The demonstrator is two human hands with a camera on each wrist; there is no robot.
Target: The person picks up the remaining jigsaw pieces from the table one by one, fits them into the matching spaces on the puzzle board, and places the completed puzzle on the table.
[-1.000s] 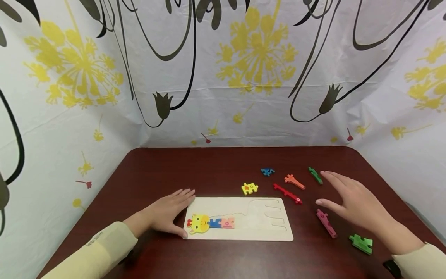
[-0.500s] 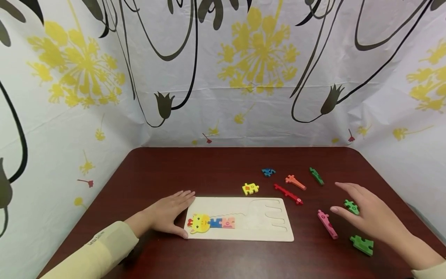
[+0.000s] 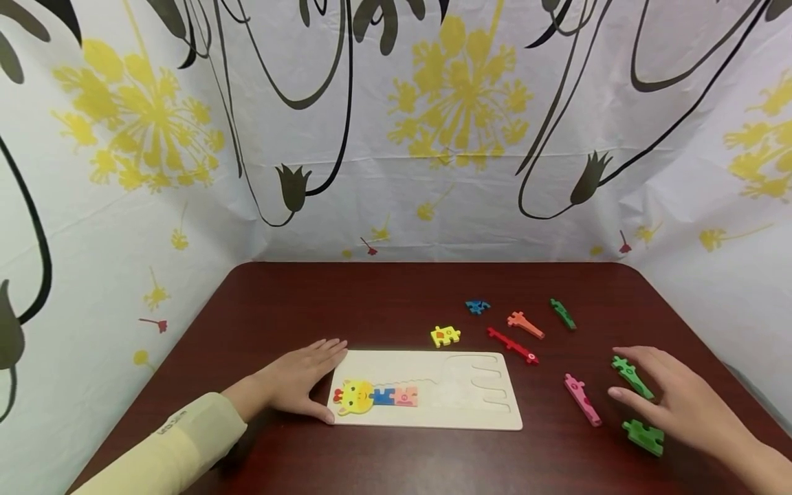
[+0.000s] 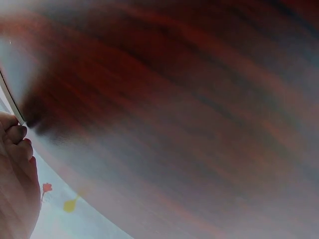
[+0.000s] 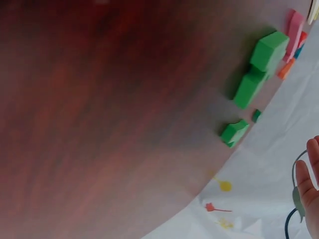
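A pale wooden puzzle board [image 3: 458, 385] lies flat on the table, with a yellow giraffe-head piece [image 3: 355, 397], a blue piece [image 3: 383, 396] and a pink numbered piece [image 3: 405, 397] set in a row at its left. My left hand [image 3: 300, 378] rests at the board's left end, fingers extended by the upper corner and thumb at the lower one. In the left wrist view the board's edge [image 4: 11, 102] meets the fingertips. My right hand [image 3: 680, 402] is empty, fingers spread, beside a slim green piece [image 3: 632, 378] and a wider green piece [image 3: 643, 437].
Right of the board lies a pink strip piece [image 3: 582, 400]. Behind it are a red strip piece [image 3: 512, 345], an orange piece [image 3: 525, 324], a dark green piece [image 3: 562, 314], a blue piece [image 3: 477, 306] and a yellow piece [image 3: 445, 335]. Patterned cloth [image 3: 396, 137] encloses the table [image 3: 346, 302].
My right hand has drawn back toward the right and nearer the body, uncovering the slim green piece. The left hand and the board stay in place.
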